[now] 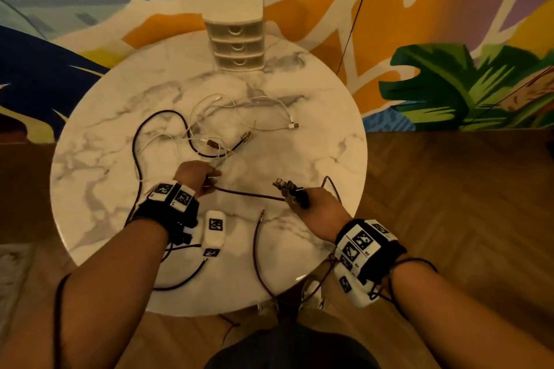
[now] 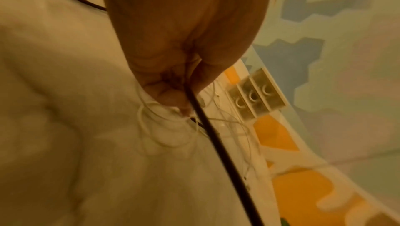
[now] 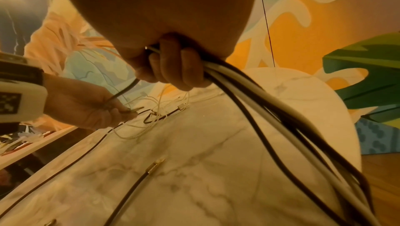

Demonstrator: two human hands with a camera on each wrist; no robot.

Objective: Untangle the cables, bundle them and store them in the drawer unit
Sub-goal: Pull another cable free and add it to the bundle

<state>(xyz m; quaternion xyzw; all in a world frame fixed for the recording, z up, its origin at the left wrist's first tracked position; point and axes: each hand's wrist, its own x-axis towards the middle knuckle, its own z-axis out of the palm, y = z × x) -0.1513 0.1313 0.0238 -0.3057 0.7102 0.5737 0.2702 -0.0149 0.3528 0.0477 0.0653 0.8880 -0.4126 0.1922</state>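
Note:
A dark braided cable (image 1: 248,193) runs taut between my two hands over the marble table (image 1: 299,159). My left hand (image 1: 199,178) pinches that cable (image 2: 207,127) near the table's middle, beside a tangle of thin white cables (image 1: 239,111). My right hand (image 1: 302,201) grips a gathered bunch of dark and white cable loops (image 3: 249,92), with USB plugs (image 1: 281,184) sticking out past the fingers (image 3: 173,68). More dark cable (image 1: 141,141) loops across the table's left side. The white drawer unit (image 1: 236,39) stands at the far edge, all drawers closed.
A loose dark cable end with a metal plug (image 1: 262,214) lies near the front edge; another (image 3: 154,165) shows in the right wrist view. Cable hangs off the table's front (image 1: 269,287). A thin black cord (image 1: 356,9) hangs before the painted wall. Wooden floor lies right.

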